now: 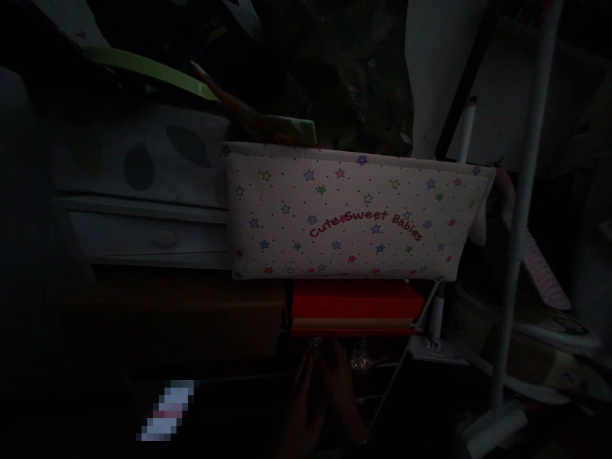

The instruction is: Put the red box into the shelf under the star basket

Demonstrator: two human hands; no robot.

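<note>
Darkness covers most of the bottom centre of the frame, where my left hand (300, 398) and my right hand (338, 382) reach up side by side. I have the fingers of both drawn in close around a small speckled item (314, 343), just below the red box (354, 301); they look bunched rather than spread, but I cannot tell in this gloom whether they pinch it or only touch it. Just right of my right hand sits a second speckled piece (361, 357), with a thin pointed part running off to its right. Pale thin bars (393, 377) slant beside it. Above the red box, across the middle of the frame, I see a white starry bin (349, 248) lettered "Cute Sweet Babies". Left of the red box is a brown box (205, 325), and over that a white drawer unit (129, 233) with a round knob, topped by a leaf-patterned box (162, 159). A green band (153, 70) curves across the upper left. On the right of the frame a pale pole (519, 223) stands slightly tilted, in front of some shoes (549, 370).
</note>
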